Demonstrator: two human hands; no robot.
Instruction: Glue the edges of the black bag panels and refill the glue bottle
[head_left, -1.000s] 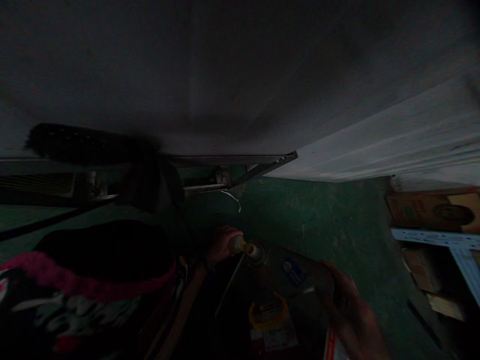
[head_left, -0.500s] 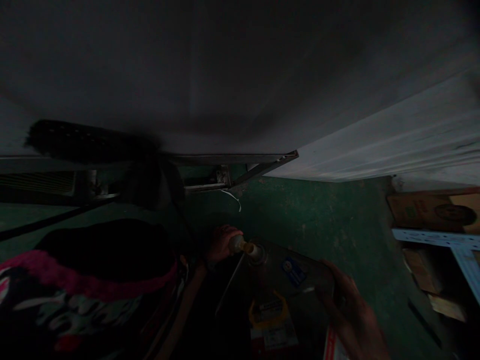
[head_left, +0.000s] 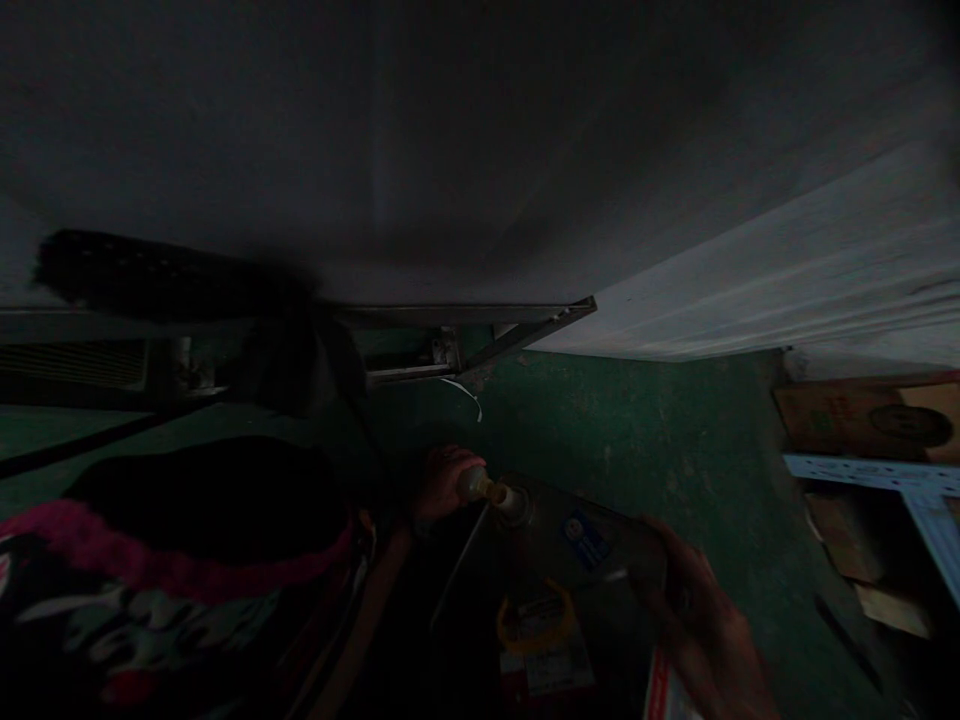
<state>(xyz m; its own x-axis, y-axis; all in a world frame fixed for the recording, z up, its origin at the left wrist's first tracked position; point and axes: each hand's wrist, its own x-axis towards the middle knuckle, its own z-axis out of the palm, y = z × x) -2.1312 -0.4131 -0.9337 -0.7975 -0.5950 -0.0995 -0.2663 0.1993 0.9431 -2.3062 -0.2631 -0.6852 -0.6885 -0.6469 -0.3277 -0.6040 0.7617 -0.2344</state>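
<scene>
It is dim, and detail is hard to see. My left hand (head_left: 444, 484) is closed round a pale rounded piece (head_left: 471, 484), like a small bottle or cap. Its yellowish neck (head_left: 494, 494) meets a white spout (head_left: 512, 505) on top of a dark metal can (head_left: 551, 515). I cannot tell whether anything flows between them. The can top bears a blue label (head_left: 587, 540) and a yellow handle (head_left: 536, 625). My right hand (head_left: 709, 625) grips the can's right edge, thumb over the top. Beside the left hand, a thin light rod or edge (head_left: 461, 565) slants down.
A pale wall or panel (head_left: 450, 150) fills the upper view, with a metal frame edge (head_left: 525, 345) below. Dark fabric with pink trim (head_left: 187, 560) lies at left. Green floor (head_left: 622, 410) runs beyond the can. Cardboard boxes (head_left: 847, 415) and a light blue rack (head_left: 862, 472) stand right.
Both hands stay almost where they were, the left on the pale piece and the right at the can's edge. The view has shifted only slightly.
</scene>
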